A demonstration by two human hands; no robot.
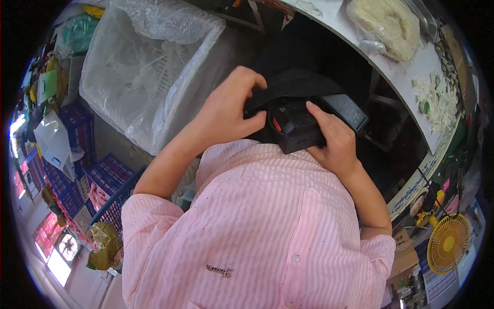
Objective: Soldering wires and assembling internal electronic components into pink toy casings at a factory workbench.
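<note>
Gripping a black boxy device (298, 131), the right hand (335, 138) sits near the left hand (231, 105), whose thumb and fingers stand apart at a black mesh flap (298, 84).

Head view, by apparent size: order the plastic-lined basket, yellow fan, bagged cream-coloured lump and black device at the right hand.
1. Plastic-lined basket
2. Bagged cream-coloured lump
3. Black device at the right hand and yellow fan: too alike to rank.

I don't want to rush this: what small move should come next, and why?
Probably lift the curved black mesh fabric with the left hand, because that hand is at its edge while the right hand grips the boxy black plastic device.
</note>
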